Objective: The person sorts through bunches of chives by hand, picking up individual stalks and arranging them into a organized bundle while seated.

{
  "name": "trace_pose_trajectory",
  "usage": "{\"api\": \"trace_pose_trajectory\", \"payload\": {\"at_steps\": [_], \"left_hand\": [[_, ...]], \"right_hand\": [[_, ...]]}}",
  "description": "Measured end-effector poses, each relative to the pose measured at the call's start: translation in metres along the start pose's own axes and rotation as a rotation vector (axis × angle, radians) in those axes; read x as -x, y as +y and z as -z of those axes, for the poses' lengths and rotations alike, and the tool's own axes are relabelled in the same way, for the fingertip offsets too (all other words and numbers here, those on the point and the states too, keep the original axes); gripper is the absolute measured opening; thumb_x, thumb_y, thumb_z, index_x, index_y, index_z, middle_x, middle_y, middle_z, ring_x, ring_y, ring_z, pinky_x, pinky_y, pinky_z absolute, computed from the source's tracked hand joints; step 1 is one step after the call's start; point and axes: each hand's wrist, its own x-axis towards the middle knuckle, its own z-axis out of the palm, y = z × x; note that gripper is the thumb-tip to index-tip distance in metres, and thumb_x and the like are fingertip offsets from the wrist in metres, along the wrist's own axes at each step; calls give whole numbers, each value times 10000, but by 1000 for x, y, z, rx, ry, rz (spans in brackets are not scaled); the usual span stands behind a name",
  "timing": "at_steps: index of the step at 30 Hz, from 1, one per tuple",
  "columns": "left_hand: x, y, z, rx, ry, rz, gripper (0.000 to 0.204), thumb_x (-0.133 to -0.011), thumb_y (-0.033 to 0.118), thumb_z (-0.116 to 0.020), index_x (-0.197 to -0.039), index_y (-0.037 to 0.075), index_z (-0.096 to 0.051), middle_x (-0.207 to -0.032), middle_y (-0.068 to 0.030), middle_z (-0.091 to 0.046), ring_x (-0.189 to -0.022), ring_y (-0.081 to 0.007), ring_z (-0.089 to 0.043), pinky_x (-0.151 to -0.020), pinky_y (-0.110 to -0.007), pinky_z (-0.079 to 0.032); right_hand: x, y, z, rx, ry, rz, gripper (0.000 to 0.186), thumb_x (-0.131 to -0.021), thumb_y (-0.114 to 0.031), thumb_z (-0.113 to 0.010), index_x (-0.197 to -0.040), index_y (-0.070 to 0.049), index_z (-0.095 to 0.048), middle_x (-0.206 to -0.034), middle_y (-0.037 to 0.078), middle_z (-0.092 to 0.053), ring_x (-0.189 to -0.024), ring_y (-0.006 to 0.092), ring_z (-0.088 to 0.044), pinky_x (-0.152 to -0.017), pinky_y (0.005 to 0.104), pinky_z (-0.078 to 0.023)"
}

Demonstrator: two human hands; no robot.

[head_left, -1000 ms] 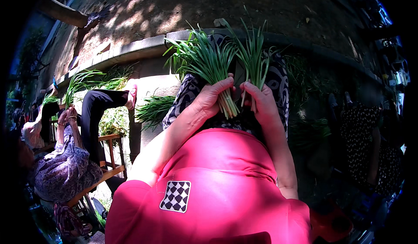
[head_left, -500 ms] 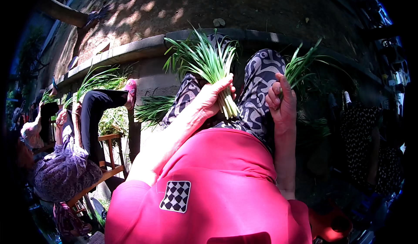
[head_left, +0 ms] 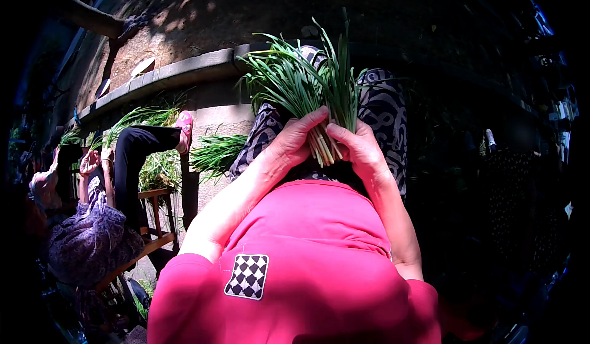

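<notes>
Two hands in view, both closed: left hand grips one larger bunch of long green stalks around its pale lower stems; right hand grips one smaller bunch, thumb laid along it. Two bunches total, side by side above the lap, leaves overlapping, tips pointing away from the body, pale stem ends toward it. Stalks per bunch: too dense to count. Two knees in patterned trousers, one either side. One pile of greens on the ground, just beside the left knee. Red shirt bears one checkered patch. At left, one nearer co-worker in a purple patterned garment; one pink shoe shows.
</notes>
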Motion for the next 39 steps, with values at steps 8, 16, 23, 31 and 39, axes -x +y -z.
{"api": "trace_pose_trajectory", "payload": {"at_steps": [8, 16, 23, 31, 39], "left_hand": [[1, 2, -1, 56, 61, 70, 325, -859, 232, -712, -1135, 106, -597, -829, 4, -631, -806, -150, -633, -757, -359, -535], [-1, 0, -1, 39, 88, 75, 352, -862, 235, -709, -1162, 97, -586, -825, -1, -632, -802, -155, -631, -764, -363, -534], [0, 0, 3, -33, 66, 52, 333, -855, 281, -710, -1101, 77, -614, -866, -24, -650, -812, -147, -624, -767, -332, -516], [2, 4, 7, -63, -101, 70, 403, -849, 349, -704, -1083, 32, -616, -1018, -84, -663, -936, -199, -636, -870, -387, -505], [2, 4, 7, -27, -31, 68, 267, -866, 192, -685, -1065, 24, -625, -958, -76, -677, -850, -192, -649, -813, -356, -519]], "right_hand": [[1, -22, 48, -594, 255, 236, 124, -926, -149, -606, -984, -41, -587, -878, 55, -625, -655, 104, -569, -523, 215, -451], [12, -25, 55, -511, 165, 225, 132, -901, -170, -660, -961, -70, -597, -642, -33, -481, -456, 61, -403, -413, 206, -295], [4, -5, 4, 43, -25, 35, 210, -836, -79, -712, -989, -62, -569, -702, -43, -522, -505, 30, -409, -440, 199, -297], [1, -5, 1, 67, -106, 83, 248, -834, -82, -671, -1055, -19, -577, -837, 4, -597, -663, 60, -552, -540, 213, -437], [3, -9, 5, 11, -126, 41, 152, -872, -151, -642, -985, -63, -590, -667, -50, -499, -515, 27, -403, -441, 202, -288]]}}
